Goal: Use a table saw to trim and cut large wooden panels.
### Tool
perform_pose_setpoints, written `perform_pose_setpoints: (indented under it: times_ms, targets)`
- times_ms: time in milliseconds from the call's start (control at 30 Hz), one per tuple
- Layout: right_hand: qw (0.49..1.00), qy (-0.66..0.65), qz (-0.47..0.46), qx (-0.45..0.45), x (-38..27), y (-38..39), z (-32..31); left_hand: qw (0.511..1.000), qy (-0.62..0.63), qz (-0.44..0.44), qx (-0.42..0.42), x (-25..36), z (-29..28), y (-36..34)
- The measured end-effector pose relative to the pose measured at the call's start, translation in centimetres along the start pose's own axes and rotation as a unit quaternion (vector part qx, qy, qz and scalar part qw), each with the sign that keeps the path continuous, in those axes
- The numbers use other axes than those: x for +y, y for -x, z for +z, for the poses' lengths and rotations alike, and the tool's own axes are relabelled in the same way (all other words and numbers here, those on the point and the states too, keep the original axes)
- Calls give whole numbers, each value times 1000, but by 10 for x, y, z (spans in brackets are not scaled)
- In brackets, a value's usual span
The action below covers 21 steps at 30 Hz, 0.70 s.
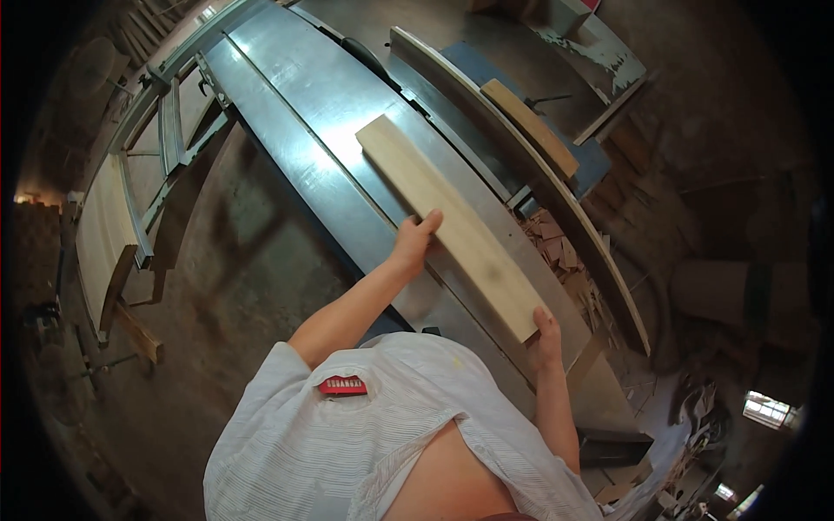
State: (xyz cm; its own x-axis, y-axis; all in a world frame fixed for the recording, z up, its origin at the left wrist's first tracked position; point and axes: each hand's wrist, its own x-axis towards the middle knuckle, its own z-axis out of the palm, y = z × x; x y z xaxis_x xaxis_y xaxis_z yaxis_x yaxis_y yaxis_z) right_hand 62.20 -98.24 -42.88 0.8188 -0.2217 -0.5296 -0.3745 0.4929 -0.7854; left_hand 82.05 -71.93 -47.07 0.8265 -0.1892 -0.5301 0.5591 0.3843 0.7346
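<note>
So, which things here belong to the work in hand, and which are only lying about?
In use:
- pale wooden board
- left hand on its side edge
- right hand at its near end
- metal machine table under it

Lying about:
- curved wood strip
- wood offcuts
- plank at left

A worker in a loose, short-sleeved white shirt [347, 434] of fine ribbed stripes, open low at the front, a small red tag [342, 385] at the collar; forearms and hands bare.
</note>
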Motion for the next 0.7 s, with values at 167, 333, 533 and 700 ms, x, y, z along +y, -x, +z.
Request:
perform_pose_setpoints:
  times_ms: [167,333,533,700]
  targets:
    - [995,-8,23,102,-34,-63,26,999,-30,36,-8,22,60,-87]
    - [997,-18,14,71,-56,-151,17,977,-212,-31,-23,71,63,-161]
    - [998,1,-31,62,-92,-224,26,913,-276,261,145,82,63,-234]
    - [999,30,-7,37,-92,-255,25,881,-270,292,255,91,87,-243]
